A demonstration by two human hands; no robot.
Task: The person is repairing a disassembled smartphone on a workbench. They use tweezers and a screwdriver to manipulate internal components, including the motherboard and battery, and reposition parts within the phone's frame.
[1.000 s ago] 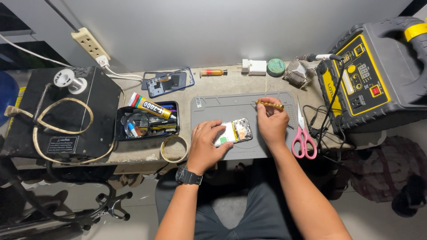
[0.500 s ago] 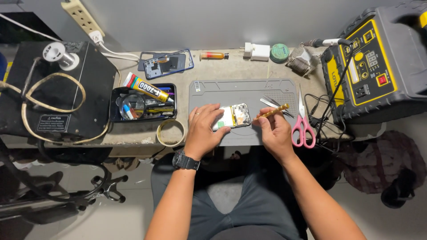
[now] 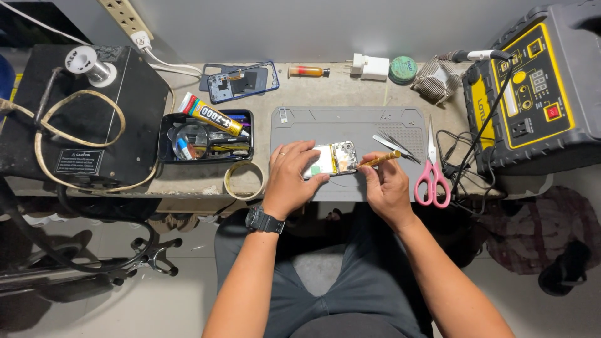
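An opened phone [image 3: 333,159], its back off and its inner parts showing, lies on a grey work mat [image 3: 350,128]. My left hand [image 3: 290,177], with a black watch on its wrist, presses on the phone's left side and holds it down. My right hand [image 3: 383,188] grips a small yellow-handled screwdriver [image 3: 379,160], whose tip points at the phone's right end.
Tweezers [image 3: 394,145] and pink-handled scissors [image 3: 432,172] lie right of the phone. A black tray [image 3: 206,134] with a glue tube, a tape ring [image 3: 243,179], a blue phone frame [image 3: 241,80], a white charger [image 3: 368,66], a green tin [image 3: 403,67] and a yellow-black power unit [image 3: 535,94] surround the mat.
My right hand came down from the mat's upper right to the phone's right end with the screwdriver. The left hand stayed on the phone. The camera moved closer.
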